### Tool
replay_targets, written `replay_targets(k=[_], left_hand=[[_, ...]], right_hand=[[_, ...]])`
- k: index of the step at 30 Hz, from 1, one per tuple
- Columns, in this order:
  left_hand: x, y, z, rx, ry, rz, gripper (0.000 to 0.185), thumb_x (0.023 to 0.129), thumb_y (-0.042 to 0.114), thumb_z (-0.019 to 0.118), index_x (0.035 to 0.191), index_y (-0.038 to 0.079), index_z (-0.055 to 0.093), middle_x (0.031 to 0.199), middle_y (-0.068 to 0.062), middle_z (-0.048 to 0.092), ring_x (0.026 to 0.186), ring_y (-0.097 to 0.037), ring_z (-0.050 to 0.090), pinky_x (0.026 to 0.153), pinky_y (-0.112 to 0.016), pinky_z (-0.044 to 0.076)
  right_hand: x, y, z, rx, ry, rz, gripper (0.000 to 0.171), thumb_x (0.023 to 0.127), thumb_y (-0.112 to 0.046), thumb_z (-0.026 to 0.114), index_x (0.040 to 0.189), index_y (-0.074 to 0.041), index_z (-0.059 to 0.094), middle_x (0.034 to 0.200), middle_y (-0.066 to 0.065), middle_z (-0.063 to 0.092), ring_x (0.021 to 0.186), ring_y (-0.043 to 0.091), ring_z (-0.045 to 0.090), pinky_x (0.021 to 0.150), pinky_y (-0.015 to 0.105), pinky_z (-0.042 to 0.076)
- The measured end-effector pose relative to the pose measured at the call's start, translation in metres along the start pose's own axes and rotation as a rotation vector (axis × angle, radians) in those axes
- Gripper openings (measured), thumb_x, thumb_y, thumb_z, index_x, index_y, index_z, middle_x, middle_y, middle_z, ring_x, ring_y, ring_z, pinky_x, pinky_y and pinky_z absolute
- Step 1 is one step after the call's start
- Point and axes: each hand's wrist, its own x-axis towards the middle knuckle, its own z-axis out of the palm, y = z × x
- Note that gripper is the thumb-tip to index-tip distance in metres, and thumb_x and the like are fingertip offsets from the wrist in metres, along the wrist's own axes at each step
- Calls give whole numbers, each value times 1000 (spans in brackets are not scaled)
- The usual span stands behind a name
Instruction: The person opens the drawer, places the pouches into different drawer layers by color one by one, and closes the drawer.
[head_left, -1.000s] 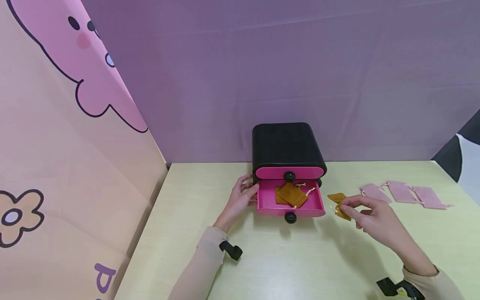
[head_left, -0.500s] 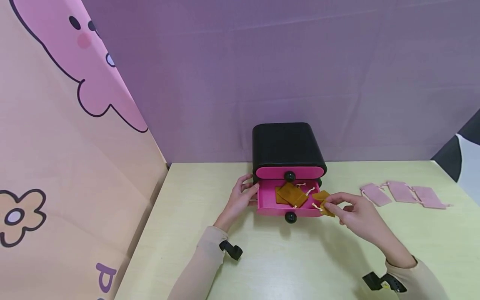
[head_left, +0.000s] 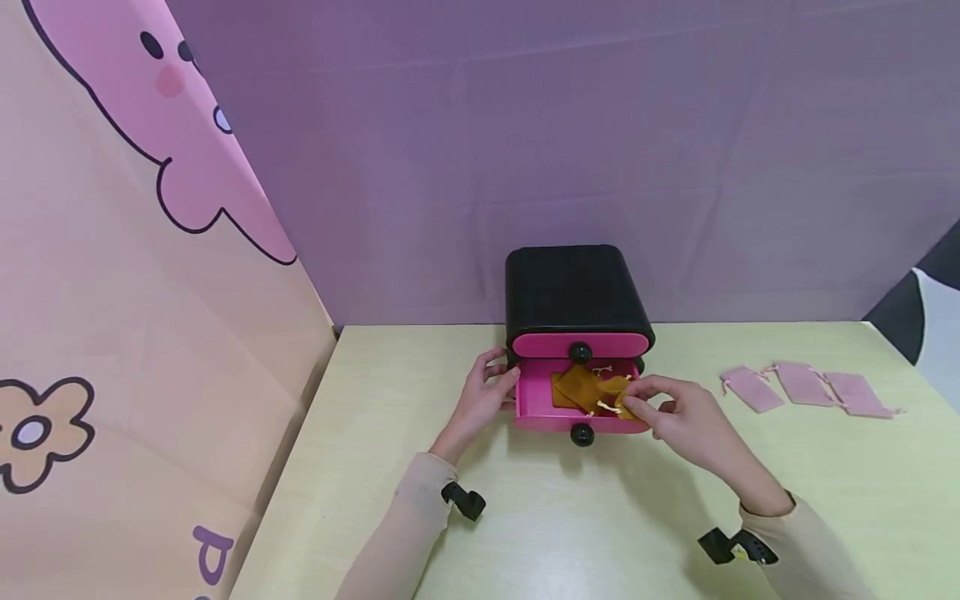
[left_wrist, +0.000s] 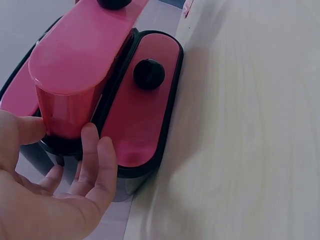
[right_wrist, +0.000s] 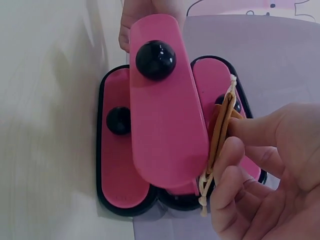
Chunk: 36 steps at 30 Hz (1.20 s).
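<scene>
Right hand (head_left: 678, 421) shifted toward nine o'clock, pinching brown pouch (right_wrist: 221, 132), left hand (head_left: 477, 402) gripping open drawer (head_left: 547, 423), bottom drawer (left_wrist: 137, 117) in wrist views only

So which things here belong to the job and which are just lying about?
In the job: right hand; mustard pouch it pinches; left hand; open drawer; mustard pouches inside; black cabinet.

Apparently just lying about: three pink pouches on the table.

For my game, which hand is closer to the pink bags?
Right: the right hand is at the drawer, toward the pink bags; the left hand on its far side.
</scene>
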Motion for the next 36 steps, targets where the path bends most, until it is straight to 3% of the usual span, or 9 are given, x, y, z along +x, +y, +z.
replay_targets(k=[8,15,22,36], left_hand=[[-1,-1,0,6,0,2,56,109,22,62,159,7,40,146,-26,54,90,-18,73,88,-46,66],[0,-2,-1,2,7,-13,57,108,23,63,159,10,41,145,-24,56,89,-17,72,86,-42,66],[0,-2,-1,7,7,-15,57,108,24,63,159,11,41,146,-23,55,90,-16,73,86,-41,66],[0,1,0,-5,-3,-1,56,108,23,62,158,8,40,144,-24,54,86,-14,71,80,-36,66]], right_hand=[[8,-7,9,-42,35,-42,13,102,-24,73,106,-12,78,94,1,76,75,16,57,63,25,47],[18,-12,18,-46,26,-66,12,102,-22,73,108,-12,77,89,1,74,75,19,56,60,27,44],[26,-12,25,-47,41,-71,12,100,-19,74,107,-10,79,93,4,77,81,20,61,64,27,49],[34,-10,36,-149,84,-53,15,100,-19,72,107,-11,81,81,2,72,70,18,53,58,30,40]])
